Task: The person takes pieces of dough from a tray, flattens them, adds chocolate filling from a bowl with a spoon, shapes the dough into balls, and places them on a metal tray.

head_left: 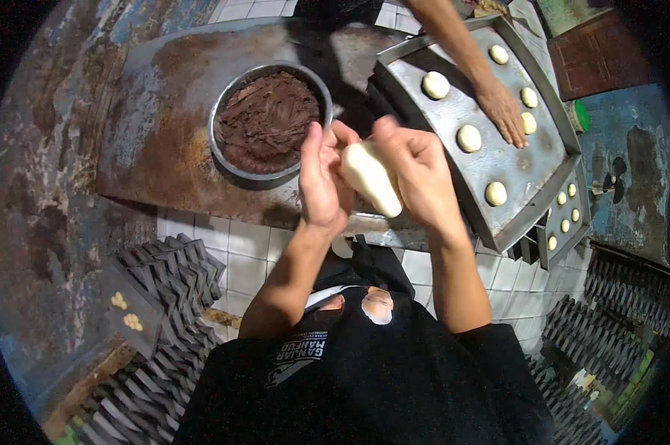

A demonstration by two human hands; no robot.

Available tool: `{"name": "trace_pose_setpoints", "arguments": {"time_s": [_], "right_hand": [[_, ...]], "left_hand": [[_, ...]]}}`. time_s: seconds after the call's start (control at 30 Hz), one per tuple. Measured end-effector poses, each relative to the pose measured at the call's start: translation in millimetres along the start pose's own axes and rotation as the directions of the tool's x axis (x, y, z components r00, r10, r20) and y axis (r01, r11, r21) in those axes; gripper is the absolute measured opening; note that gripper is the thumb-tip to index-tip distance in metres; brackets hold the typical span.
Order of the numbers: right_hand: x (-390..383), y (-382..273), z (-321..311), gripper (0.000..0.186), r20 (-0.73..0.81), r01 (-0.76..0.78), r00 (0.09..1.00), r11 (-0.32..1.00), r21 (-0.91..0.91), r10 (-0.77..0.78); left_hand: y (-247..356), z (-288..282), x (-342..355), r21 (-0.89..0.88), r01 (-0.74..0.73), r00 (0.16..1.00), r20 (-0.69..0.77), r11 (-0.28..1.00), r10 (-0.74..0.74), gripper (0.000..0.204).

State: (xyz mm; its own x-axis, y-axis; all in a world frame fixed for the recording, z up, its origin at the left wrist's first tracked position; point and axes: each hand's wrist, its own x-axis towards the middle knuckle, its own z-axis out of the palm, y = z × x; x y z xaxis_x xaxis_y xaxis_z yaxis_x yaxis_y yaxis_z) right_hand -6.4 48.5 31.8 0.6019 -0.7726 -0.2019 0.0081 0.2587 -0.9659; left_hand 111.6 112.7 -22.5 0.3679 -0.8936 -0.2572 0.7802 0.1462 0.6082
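Note:
A pale, elongated lump of dough (pixel 370 178) hangs between my hands, its narrow end pointing down. My right hand (pixel 422 169) is closed around its upper right side, the thumb blurred by motion. Against the dough's left side are the fingers of my left hand (pixel 324 178), curled, with the thumb standing up and apart; their tips are partly hidden behind the dough. Just left of my left hand is a round metal bowl (pixel 215 141) holding a dark brown, thick filling (pixel 270 119).
The bowl stands on a worn metal table (pixel 157 159). At right, a baking tray (pixel 491 215) carries several dough balls; another person's hand (pixel 502 111) reaches onto it. A smaller tray (pixel 575 231) with dough pieces sits below. Stacked dark trays (pixel 164 282) stand at lower left and right.

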Motion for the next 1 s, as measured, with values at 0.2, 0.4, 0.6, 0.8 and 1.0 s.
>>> {"name": "trace_pose_setpoints", "arguments": {"time_s": [0.2,0.4,0.6,0.8,1.0], "right_hand": [[20.0,30.3,37.0,0.038,0.143,0.153,0.987,0.739,-0.655,-0.078],[-9.1,353.6,-58.2,0.024,-0.056,-0.078,0.959,0.069,-0.995,0.279],[-34.3,369.2,-44.5,0.017,0.277,0.287,0.955,0.096,-0.953,-0.103],[83.4,244.0,43.2,0.041,0.278,0.308,0.951,0.373,-0.875,-0.134],[156.3,267.1,62.0,0.029,0.483,0.482,0.875,-0.022,-0.876,-0.031]], "left_hand": [[-23.2,-150.3,-24.9,0.681,-0.432,0.9,0.37,0.591,0.232,0.055],[37.6,-188.7,-30.8,0.919,-0.39,0.921,0.388,0.057,0.041,0.061],[74.9,-258.5,-50.3,0.961,-0.144,0.915,0.22,-0.236,0.339,0.053],[85.1,-300.2,-52.0,0.998,0.023,0.916,0.0,-0.053,0.402,0.054],[88.8,-281.0,-50.4,0.998,-0.057,0.851,0.038,0.021,0.523,0.038]]}}
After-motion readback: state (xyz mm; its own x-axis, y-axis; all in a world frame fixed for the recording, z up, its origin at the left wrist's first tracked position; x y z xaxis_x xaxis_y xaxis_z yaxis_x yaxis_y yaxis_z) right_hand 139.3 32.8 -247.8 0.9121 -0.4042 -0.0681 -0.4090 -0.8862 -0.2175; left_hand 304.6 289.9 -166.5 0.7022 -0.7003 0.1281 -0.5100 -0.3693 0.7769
